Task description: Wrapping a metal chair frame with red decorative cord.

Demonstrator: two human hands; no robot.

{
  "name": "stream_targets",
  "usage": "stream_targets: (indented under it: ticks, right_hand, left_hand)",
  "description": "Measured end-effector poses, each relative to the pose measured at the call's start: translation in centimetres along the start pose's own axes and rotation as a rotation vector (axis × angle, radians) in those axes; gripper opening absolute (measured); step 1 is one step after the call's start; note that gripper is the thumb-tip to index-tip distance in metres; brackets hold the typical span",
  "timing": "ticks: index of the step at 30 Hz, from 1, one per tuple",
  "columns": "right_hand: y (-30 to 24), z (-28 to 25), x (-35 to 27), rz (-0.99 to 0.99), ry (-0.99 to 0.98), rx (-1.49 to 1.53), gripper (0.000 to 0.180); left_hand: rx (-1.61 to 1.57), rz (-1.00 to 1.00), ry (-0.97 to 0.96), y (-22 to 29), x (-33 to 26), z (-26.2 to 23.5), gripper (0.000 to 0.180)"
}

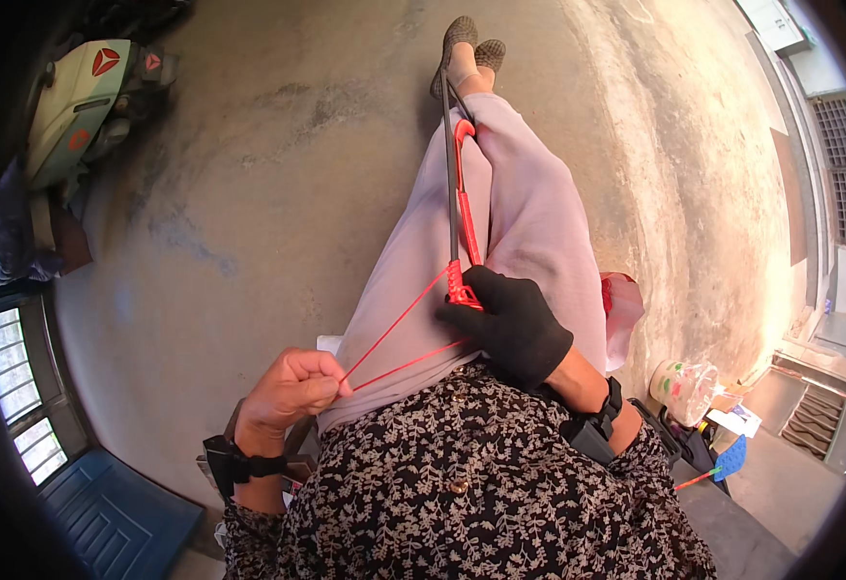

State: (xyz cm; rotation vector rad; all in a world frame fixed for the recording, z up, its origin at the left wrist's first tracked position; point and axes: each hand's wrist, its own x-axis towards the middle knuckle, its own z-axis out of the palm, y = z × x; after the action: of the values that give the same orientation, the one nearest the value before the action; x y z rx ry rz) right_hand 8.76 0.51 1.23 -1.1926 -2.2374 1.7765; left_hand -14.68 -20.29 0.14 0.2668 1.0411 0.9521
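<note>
"So, what are the hands doing, seen from my distant post?"
"The left hand (302, 389), bare, pinches the red cord (396, 326) between thumb and finger. Two stretches leave this pinch and spread toward the right hand (522, 324), which is gloved and curled around the end of the red wrapping (456, 280)."
"How would I do this well?"
"In my judgement, the right hand should steady the wrapped end, while the left pulls evenly. Each turn should lie beside its neighbour, without crossing."
"And farther away?"
"Beyond the right hand, a black strip (451, 184) and a red hooked piece (467, 217) extend over the trousers (539, 227) toward the shoes (459, 34). Well to its right I see a blue fly swatter (730, 457)."
</note>
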Motion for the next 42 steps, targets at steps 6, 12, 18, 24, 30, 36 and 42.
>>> stream_targets:
  ticks: [6,12,18,24,30,36,42]
  right_hand:
    - [1.3,-3.7,0.3,0.082,0.167,0.467,0.029]
    - [1.5,-5.3,1.5,-0.366,0.634,-0.144,0.014]
    - [1.3,-1.1,3.0,0.013,0.253,0.448,0.030]
    - [0.5,-2.9,2.1,0.072,0.076,0.691,0.046]
    - [-1.2,-4.2,2.6,-0.391,0.515,-0.257,0.055]
    - [-5.0,-3.2,4.8,-0.820,0.261,-0.645,0.023]
    - [-6.5,-5.7,1.2,-0.131,-0.132,0.709,0.017]
  left_hand:
    - [-0.304,0.549,-0.523,4.3,2.9,3.6,0.020]
    - [-0.295,0.571,0.025,7.1,9.1,7.3,0.030]
    - [0.247,0.271,0.062,4.6,12.9,8.1,0.032]
    - [0.620,0.271,0.264,4.7,12.4,7.5,0.024]
    - [-0.150,0.497,0.215,8.2,7.1,4.7,0.025]
    - [-0.197,0.902,-0.221,13.2,-1.9,6.7,0.028]
    - [0.247,0.882,0.610,12.7,0.4,4.7,0.024]
